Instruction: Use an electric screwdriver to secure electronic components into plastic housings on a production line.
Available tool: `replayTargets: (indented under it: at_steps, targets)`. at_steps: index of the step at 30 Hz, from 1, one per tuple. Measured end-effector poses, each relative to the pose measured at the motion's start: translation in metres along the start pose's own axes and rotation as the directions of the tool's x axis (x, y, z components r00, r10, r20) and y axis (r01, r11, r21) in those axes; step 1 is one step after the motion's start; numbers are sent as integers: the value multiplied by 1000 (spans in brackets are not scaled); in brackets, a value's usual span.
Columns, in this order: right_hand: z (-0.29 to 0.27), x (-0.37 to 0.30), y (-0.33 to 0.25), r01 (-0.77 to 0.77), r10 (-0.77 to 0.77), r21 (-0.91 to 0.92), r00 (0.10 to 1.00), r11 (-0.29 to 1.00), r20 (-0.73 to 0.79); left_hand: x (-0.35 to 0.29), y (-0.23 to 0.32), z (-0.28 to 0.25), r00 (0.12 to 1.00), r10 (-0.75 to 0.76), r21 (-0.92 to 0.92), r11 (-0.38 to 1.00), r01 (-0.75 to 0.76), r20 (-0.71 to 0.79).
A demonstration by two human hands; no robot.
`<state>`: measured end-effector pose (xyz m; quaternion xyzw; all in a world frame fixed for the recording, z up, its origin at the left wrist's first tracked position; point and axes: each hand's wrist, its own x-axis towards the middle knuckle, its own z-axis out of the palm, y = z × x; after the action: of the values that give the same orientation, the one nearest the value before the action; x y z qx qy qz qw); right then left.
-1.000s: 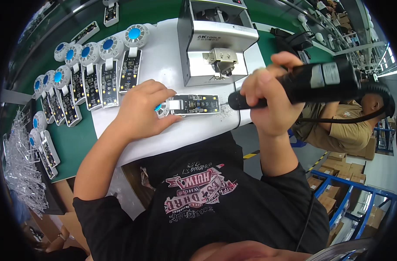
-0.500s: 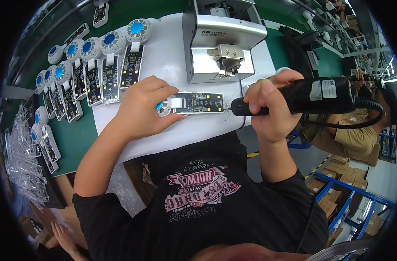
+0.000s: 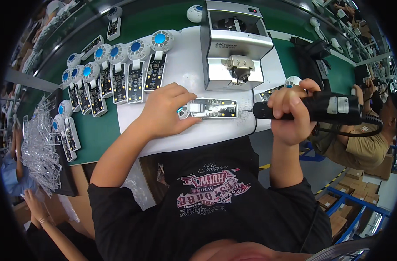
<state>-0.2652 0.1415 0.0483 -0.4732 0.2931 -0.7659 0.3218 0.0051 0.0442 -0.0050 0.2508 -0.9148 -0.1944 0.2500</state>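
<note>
**Left hand holds a white device, right hand holds a black corded tool**

In the middle of the frame, the white device lies flat on a white sheet, its circuit board facing up. The left hand grips its round head; thumb and fingers are closed around the 2 sides. At right of centre, the right hand has its fingers wrapped around the black corded tool. The thin tip of this tool points to the left, just beside the device's right end, with a small gap between.

Above the device, in the upper middle, stands a silver machine. In the upper left, similar devices lie in a row, near clear plastic pieces at the left edge. A co-worker is at the right.
</note>
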Motion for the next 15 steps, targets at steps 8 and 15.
replayTargets:
  at_steps: [8,15]
  targets:
    - [51,48,8,177,-181,-309,983,934,16,5,5,4,1000,9,-14,1000,-10,-25]
    - [62,58,26,140,-143,-533,989,834,37,-1,4,4,999,-25,-38,999,24,-27]
